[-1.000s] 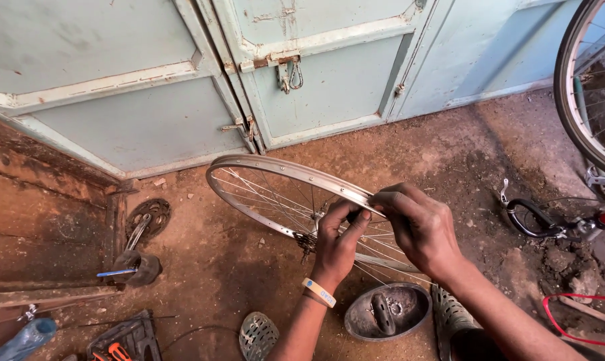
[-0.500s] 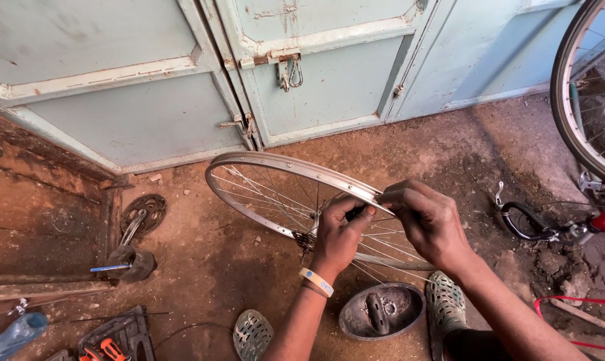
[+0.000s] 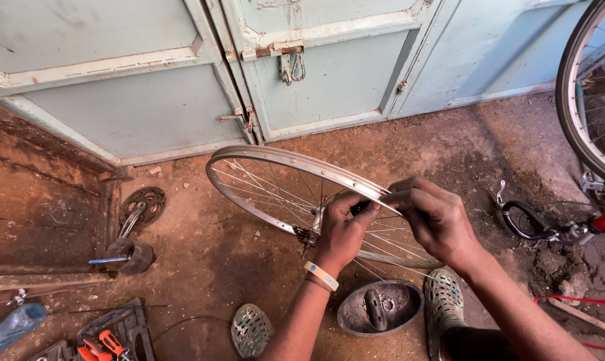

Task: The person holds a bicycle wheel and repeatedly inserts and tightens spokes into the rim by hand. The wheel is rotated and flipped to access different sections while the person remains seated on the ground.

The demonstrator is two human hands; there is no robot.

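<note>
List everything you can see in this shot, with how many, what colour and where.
Wheel rim: one, silver, spoked, centre, held tilted above the ground.
Doors: pale blue-green metal, across the top.
Latch: one, rusty, on the door.
Bowl: one, dark, on the ground below the rim, small parts inside.
Chainring with crank: one, dark, left on the ground.
Pliers: orange-handled, bottom left in a tray.
Bicycle wheel: one, black tyre, right edge.
Sandals: two, grey-green, bottom centre.
Left hand: wristband on, on the rim's spokes.
Right hand: gripping the rim's near edge.
</note>
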